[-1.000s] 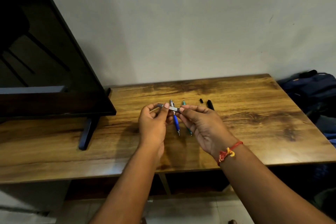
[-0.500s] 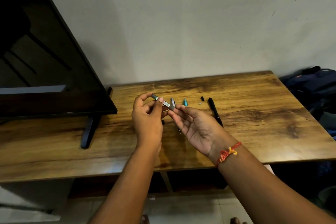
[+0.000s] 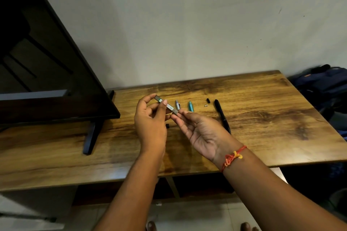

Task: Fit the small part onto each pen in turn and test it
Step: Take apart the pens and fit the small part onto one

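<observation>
Head, left hand (image 3: 150,125), right hand (image 3: 201,131) pinch pen (image 3: 170,107)

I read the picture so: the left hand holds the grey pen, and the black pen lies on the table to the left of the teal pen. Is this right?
Not quite. The left hand does hold the grey pen, but the black pen lies on the table to the right of the teal pen, not the left. The head view shows it.
</observation>
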